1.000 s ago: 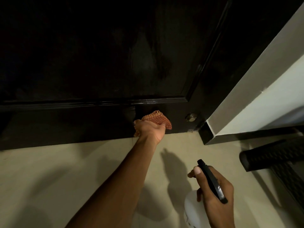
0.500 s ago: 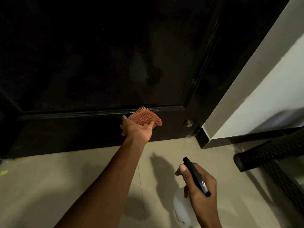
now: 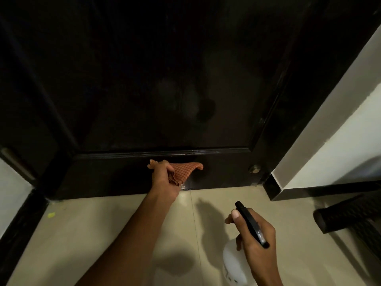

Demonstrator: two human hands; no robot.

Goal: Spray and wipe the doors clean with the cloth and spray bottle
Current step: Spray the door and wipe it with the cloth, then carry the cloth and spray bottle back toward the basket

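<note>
Far L: small yellow scrap (image 3: 51, 214) on the tiled floor (image 3: 103, 234), near the dark door frame (image 3: 24, 213).

Centre: black door (image 3: 185, 79), glossy, w/ faint smears on the big panel. L hand (image 3: 164, 180) is down at the bottom rail (image 3: 115, 176), fingers curled round a bunched orange checked cloth (image 3: 186, 168). The cloth is pressed flat on the rail just under the moulding, one corner trailing R.

Step in hand, by my read: wiping the lowest part of the door; spraying is paused.

R of the cloth, apart from it: small round metal stud (image 3: 254, 168) near the door's R edge.

Lower R: R hand (image 3: 257, 244) wraps the black head of a white spray bottle (image 3: 233, 263), thumb along the top, nozzle aimed roughly at the door. Held low over the floor, well apart from the door. Can't tell if a finger is on the trigger.

Far R: white wall (image 3: 329, 131), black woven furniture piece (image 3: 350, 215).

Next, prob.: sweep the cloth along the rail toward the stud w/ firm pressure, working round it. If the rail looks dry, bring the bottle closer and re-spray first.
</note>
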